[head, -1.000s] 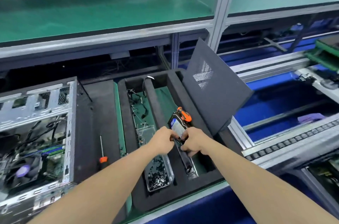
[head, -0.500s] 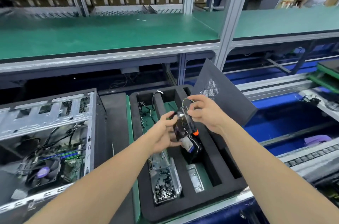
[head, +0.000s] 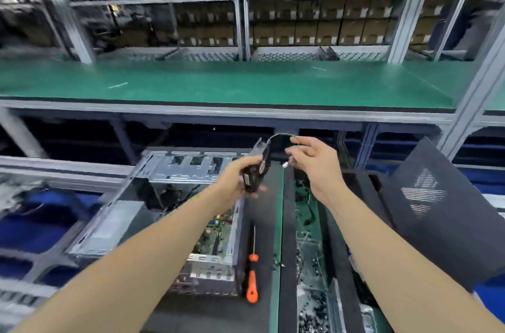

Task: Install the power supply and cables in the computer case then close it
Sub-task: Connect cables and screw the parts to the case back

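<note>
Left hand grip: the left hand [head: 237,179] has its fingers curled round a dark component [head: 252,178], clamped on its lower part and holding it tilted in the air.
Right hand grip: the right hand [head: 314,162] pinches a thin cable [head: 280,135] at its fingertips, with the other fingers loosely bent.
Cable: it arches from the top of the component across to the right hand. A small white connector [head: 285,165] hangs by the thumb.
Component position: above the far right corner of the open computer case [head: 188,168] and clear of it. It is too blurred to identify.
Case: it lies on the left half of the bench with the opening upward. A circuit board [head: 218,234] shows inside, and a grey metal box [head: 109,226] sits in its left part.
Screwdriver: the orange-handled screwdriver [head: 252,287] lies on the black mat [head: 207,313] just beside the case's right wall, shaft pointing to the far edge.
Foam tray: the black tray [head: 288,237] is right of the screwdriver, with wires in its compartments and small screws [head: 314,313] at the near end.
Side panel: a dark perforated panel [head: 437,223] leans tilted at the tray's right edge.
Shelf: a green shelf [head: 246,81] runs across above the far edge.
</note>
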{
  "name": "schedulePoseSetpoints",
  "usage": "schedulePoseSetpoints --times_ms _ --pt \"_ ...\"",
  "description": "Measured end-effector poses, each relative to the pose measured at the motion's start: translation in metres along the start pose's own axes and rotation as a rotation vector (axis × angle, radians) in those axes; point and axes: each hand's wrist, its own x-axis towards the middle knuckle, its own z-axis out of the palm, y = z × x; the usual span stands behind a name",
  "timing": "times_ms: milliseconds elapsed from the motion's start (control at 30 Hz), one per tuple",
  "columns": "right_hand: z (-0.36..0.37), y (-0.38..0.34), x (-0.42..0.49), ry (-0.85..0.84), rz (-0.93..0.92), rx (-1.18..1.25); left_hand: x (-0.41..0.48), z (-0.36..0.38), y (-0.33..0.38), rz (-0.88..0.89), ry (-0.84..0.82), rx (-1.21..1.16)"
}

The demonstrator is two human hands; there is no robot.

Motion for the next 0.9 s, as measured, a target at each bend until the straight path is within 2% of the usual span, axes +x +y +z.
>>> schedulePoseSetpoints --times_ms 133,233,367,433,500,600,667,767,900 --pt "0.049 -0.007 0.008 -0.199 -0.086 -0.177 -0.026 -0.075 0.019 -0.025 0.031 -0.152" --pt "0.086 -0.011 0.005 -0.316 -0.110 -0.356 -0.038 -0.125 0.023 -0.069 0.145 -0.188" --pt "0.125 -0.011 -0.004 -0.441 -0.115 -0.671 -0.049 -0.173 0.023 -0.105 0.330 0.112" --pt "0.137 -0.011 -0.005 -0.518 -0.117 -0.840 -0.051 -0.194 0.021 -0.067 0.417 0.378" --pt "0.146 -0.010 -0.007 -0.616 -0.095 -0.957 -0.051 -0.214 0.023 0.045 0.433 0.670" --pt "0.162 -0.009 -0.014 -0.753 -0.121 -1.128 -0.046 -0.236 0.028 0.237 0.233 1.078" --pt "0.171 -0.004 -0.021 -0.768 -0.087 -1.149 -0.044 -0.239 0.033 0.251 0.040 1.296" --pt "0.183 0.008 -0.034 -0.807 0.038 -1.123 -0.037 -0.233 0.030 0.274 -0.162 1.422" --pt "0.191 0.022 -0.051 -0.824 0.174 -1.049 -0.034 -0.225 0.021 0.324 -0.338 1.435"
